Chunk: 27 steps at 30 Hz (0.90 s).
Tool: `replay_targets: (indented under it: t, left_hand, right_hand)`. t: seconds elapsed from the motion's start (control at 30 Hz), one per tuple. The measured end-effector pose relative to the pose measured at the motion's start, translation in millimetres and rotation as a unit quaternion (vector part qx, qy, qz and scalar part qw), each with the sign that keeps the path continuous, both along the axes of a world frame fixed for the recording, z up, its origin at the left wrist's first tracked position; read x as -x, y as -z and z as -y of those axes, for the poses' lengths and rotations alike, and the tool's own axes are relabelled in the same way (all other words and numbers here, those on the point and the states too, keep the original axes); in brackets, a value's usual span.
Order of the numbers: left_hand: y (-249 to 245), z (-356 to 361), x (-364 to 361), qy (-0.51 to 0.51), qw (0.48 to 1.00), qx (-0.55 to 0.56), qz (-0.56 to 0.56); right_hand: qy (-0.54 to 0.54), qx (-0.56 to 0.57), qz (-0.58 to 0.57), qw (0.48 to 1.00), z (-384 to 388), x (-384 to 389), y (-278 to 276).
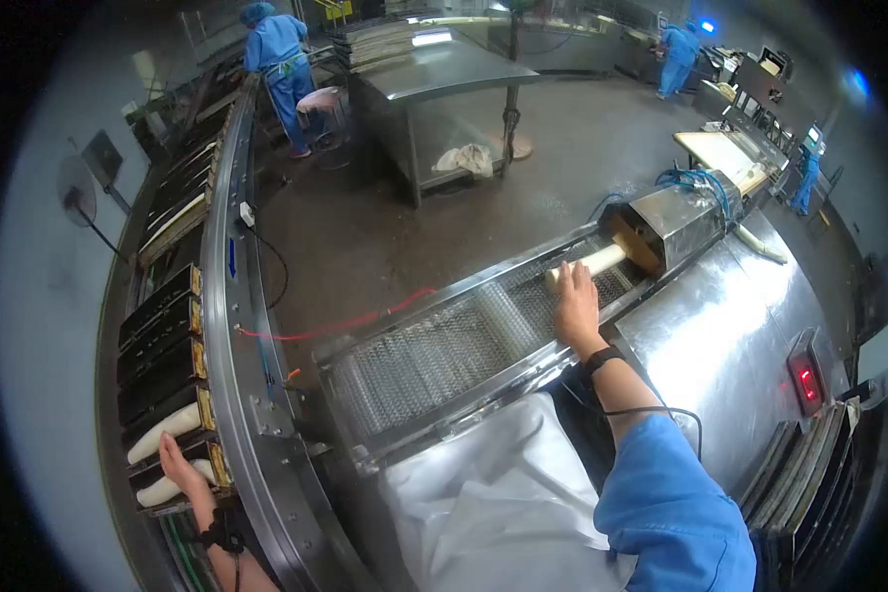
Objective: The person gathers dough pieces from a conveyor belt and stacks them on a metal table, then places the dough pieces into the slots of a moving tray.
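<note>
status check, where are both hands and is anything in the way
Right hand on dough roll, mesh belt. Left hand by two pale rolls in black pans. Metal rail between pans and belt.

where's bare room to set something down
Bare: the near half of the mesh belt, between red cord and white sheet; the steel cover, between right forearm and red display. Crowded: the belt's far end, where the right hand touches a pale roll, and the filled trays by the left hand.

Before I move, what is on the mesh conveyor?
A pale roll, with the right hand at its near end. The mesh beneath it is hidden, as is the inside of the steel housing.
</note>
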State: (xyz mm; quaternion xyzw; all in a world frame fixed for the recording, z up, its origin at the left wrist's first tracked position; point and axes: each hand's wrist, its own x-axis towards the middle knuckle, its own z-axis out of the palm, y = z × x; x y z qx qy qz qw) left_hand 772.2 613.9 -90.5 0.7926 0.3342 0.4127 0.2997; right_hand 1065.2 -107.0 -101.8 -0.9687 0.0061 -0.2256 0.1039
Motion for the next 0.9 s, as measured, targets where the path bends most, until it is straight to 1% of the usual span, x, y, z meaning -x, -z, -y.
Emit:
replay_targets:
  t: [0.07, 0.1, 0.17, 0.3, 0.37, 0.47, 0.5, 0.57, 0.63, 0.67, 0.7, 0.73, 0.77, 0.8, 0.83, 0.9]
  left_hand:
    - [4.2, -8.8, -2.8, 0.035, 0.988, 0.084, 0.121]
    - [2.1, -8.0, -4.8, 0.036, 0.988, 0.083, 0.122]
    - [-1.0, -5.7, -7.5, 0.035, 0.978, 0.114, 0.169]
    - [5.2, -13.8, -7.9, 0.030, 0.971, 0.140, 0.189]
    - [18.8, -28.5, -5.3, 0.052, 0.988, 0.003, 0.146]
    - [26.2, -36.8, -4.4, 0.037, 0.988, -0.008, 0.147]
    - [21.7, -30.7, -2.8, 0.035, 0.988, -0.008, 0.149]
    - [5.6, -12.7, -6.3, 0.013, 0.975, 0.103, 0.197]
    - [6.3, -10.8, -4.0, 0.019, 0.973, 0.101, 0.206]
    - [6.5, -10.2, -0.9, 0.026, 0.972, 0.097, 0.214]
    - [1.7, -2.2, -1.6, 0.008, 0.973, 0.098, 0.211]
    - [-3.0, 4.6, -2.2, 0.002, 0.968, 0.119, 0.220]
    - [-7.3, 10.7, -1.3, -0.005, 0.963, 0.139, 0.229]
    - [-13.5, 18.3, -0.8, 0.000, 0.962, 0.139, 0.234]
    - [-14.5, 19.7, -0.8, -0.027, 0.961, 0.153, 0.230]
    - [-15.7, 27.0, 3.9, -0.021, 0.963, 0.141, 0.229]
  right_hand:
    - [-0.011, 0.015, -0.011, 1.000, -2.2, -1.6, -0.6]
    - [-0.011, 0.014, -0.009, 1.000, -2.0, -3.5, 1.2]
    - [-0.020, 0.051, -0.010, 0.998, -1.5, -6.4, 4.9]
    - [-0.024, 0.033, 0.006, 0.999, -3.7, -6.6, 2.5]
    - [-0.029, 0.032, 0.018, 0.999, -3.4, -4.9, 2.7]
    - [-0.046, 0.026, 0.030, 0.998, -6.6, -2.1, -0.6]
    - [-0.059, 0.021, 0.029, 0.998, -8.5, -0.7, -2.2]
    - [-0.075, 0.037, 0.037, 0.996, -14.9, -1.9, 1.3]
    - [-0.094, 0.055, 0.044, 0.993, -25.0, 1.8, -2.9]
    - [-0.112, 0.054, 0.022, 0.992, -30.4, 4.0, -5.1]
    - [-0.132, 0.054, -0.001, 0.990, -36.3, 6.5, -7.8]
    - [-0.163, 0.036, 0.075, 0.983, -43.0, 6.0, -2.7]
    - [-0.176, 0.038, 0.075, 0.981, -46.8, 7.4, 1.7]
    - [-0.196, 0.046, 0.060, 0.978, -53.0, 11.0, -1.1]
    - [-0.215, 0.054, 0.046, 0.974, -60.8, 16.1, -7.1]
    - [-0.257, 0.083, 0.021, 0.963, -73.0, 30.6, -17.7]
